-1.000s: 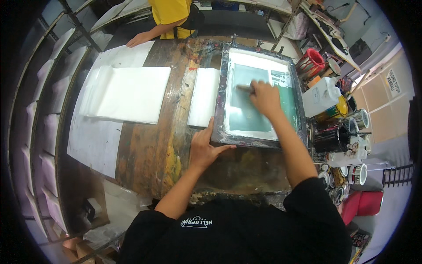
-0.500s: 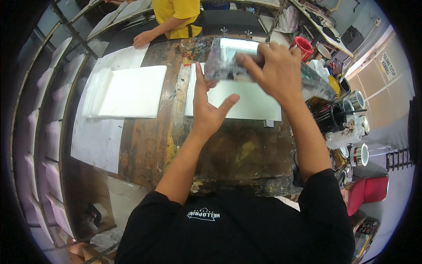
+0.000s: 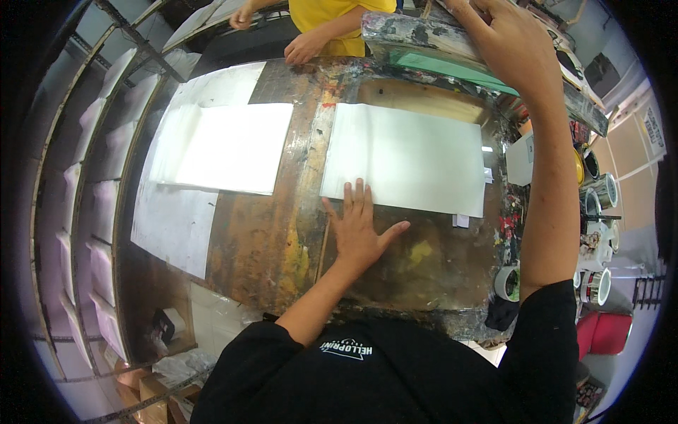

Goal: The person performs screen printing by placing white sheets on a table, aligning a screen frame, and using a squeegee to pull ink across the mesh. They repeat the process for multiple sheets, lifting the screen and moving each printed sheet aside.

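A white sheet (image 3: 424, 159) lies on the ink-stained worktable's dark board. My left hand (image 3: 357, 230) rests with spread fingers on the sheet's near left edge, the fingertips on the paper and the palm on the board. At the far right, my right hand (image 3: 512, 49) grips a paint-stained screen printing frame (image 3: 417, 32) with green mesh, which is tilted up off the table. Part of the right fingers is cut off by the picture's top edge. Small pale tabs (image 3: 460, 221) sit against the sheet's near and right edges.
Left of the board is a stack of white sheets (image 3: 233, 148) on a larger paper. A person in a yellow shirt (image 3: 332, 21) stands across the table. Paint cans (image 3: 600, 189) crowd the right side, near a red chair (image 3: 604, 333). A drying rack (image 3: 106, 212) holds sheets at left.
The screen frame has risen away from the board, uncovering the whole white sheet. My left hand has come down onto the sheet's edge. My right hand has moved up and right.
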Demonstrator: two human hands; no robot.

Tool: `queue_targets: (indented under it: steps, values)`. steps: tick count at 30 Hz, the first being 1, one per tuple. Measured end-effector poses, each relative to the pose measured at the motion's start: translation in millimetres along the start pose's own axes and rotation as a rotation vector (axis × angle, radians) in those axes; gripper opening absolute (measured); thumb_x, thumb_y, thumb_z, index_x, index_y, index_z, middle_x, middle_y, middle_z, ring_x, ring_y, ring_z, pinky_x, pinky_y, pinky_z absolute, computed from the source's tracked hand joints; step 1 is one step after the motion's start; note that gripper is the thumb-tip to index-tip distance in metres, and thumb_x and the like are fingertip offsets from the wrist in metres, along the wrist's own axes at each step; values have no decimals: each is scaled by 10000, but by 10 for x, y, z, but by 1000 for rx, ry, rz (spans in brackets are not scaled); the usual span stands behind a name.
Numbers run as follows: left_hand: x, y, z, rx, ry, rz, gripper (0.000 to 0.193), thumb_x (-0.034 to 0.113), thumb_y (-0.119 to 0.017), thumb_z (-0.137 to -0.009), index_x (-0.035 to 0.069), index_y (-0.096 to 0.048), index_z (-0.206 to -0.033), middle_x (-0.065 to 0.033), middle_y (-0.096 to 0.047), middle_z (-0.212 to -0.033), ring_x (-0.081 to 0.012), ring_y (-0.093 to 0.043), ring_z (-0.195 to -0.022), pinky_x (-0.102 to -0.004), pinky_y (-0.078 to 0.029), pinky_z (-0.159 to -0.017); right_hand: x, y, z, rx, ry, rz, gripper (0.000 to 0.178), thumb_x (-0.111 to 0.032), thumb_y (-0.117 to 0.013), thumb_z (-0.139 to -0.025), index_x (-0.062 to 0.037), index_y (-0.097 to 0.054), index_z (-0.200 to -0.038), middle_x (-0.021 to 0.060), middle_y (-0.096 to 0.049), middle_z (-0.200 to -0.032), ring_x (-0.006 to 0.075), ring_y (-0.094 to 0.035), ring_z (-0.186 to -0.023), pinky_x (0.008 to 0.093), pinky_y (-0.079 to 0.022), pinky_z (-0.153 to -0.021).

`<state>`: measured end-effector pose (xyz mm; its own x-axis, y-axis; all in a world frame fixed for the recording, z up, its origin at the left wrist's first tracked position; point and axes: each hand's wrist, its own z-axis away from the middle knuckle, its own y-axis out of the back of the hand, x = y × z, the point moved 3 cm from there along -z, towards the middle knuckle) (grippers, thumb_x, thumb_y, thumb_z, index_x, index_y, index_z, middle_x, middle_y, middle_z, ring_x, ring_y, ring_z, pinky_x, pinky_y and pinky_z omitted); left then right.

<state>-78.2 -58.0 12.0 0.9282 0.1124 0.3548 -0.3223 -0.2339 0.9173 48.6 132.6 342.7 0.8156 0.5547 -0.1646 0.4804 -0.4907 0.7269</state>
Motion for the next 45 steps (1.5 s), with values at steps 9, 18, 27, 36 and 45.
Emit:
queue_targets:
  steps: [9,18,27,36,45]
  values:
    - [33,607,-749,379,-39,326,696,449,-785,-932,-89,-647,-1351,-281,-644,-1410,-409,-543,-1413,-580,-185,-1283,-5,38,91,-57,26,19,696,-636,-569,-980,3,-770,-792,229,-728,-767,397,-729,-761,482,-556,-735]
    - [-1421,1099,-796,476,304,-130,531,275,-750,-959,77,-633,-1438,-217,-521,-1565,-368,-417,-1516,-639,-122,-1291,87,-17,178,-149,69,43,837,-721,-466,-990,27,-762,-761,242,-717,-744,412,-723,-769,514,-554,-763]
    - [776,-528,-641,-65,-520,115,459,387,-513,-1090,188,-607,-1493,-120,-484,-1625,-399,-342,-1557,-732,-127,-1248,96,-12,-72,-22,149,16,860,-723,-443,-996,28,-747,-709,246,-717,-729,400,-732,-763,504,-564,-735]
    - [905,-638,-605,-62,-517,126,453,359,-478,-1106,168,-596,-1500,-103,-476,-1638,-389,-370,-1546,-650,-157,-1280,175,-4,-218,-185,50,55,912,-773,-372,-1002,24,-765,-797,243,-750,-824,408,-748,-833,511,-583,-781]
    - [897,-674,-599,-84,-527,118,502,388,-535,-1089,175,-546,-1544,-129,-444,-1658,-393,-333,-1565,-626,-138,-1291,139,-10,-74,48,179,-23,869,-753,-438,-987,36,-768,-830,266,-745,-829,428,-742,-868,517,-576,-823]
